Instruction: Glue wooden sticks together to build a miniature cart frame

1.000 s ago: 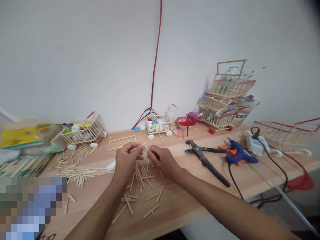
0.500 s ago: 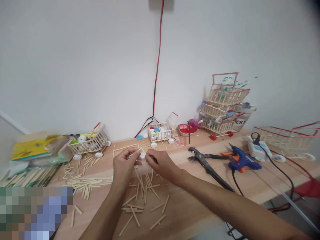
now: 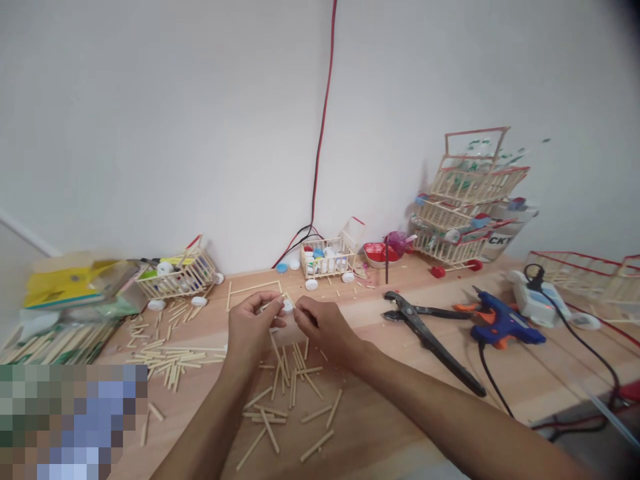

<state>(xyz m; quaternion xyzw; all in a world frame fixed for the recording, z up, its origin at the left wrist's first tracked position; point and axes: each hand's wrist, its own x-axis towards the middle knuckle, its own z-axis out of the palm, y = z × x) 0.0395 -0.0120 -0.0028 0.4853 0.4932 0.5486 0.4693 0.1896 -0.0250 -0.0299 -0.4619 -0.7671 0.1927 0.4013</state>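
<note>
Both my hands meet over the middle of the wooden table. A small round white cap (image 3: 288,306) shows between them, at the tip of my left thumb. My left hand (image 3: 254,325) is closed in a pinch on this cap. Close against its right side, my right hand (image 3: 327,328) has its fingers curled together; whatever they grip is hidden. A thin wooden stick frame (image 3: 250,289) lies flat just behind my left hand. Below my hands, cut wooden sticks (image 3: 293,373) lie scattered, and a larger pile of sticks (image 3: 175,357) lies to the left.
Small stick carts (image 3: 327,260) holding caps stand along the wall, with stacked carts (image 3: 470,207) at the right. Black pliers (image 3: 430,337), a blue glue gun (image 3: 507,327) and a white power adapter (image 3: 540,300) with cables lie to the right. Packets (image 3: 75,287) fill the left end.
The view has shifted slightly, so the carts and tools on the right appear farther right. My hands stay together around the white cap with almost the same grip.
</note>
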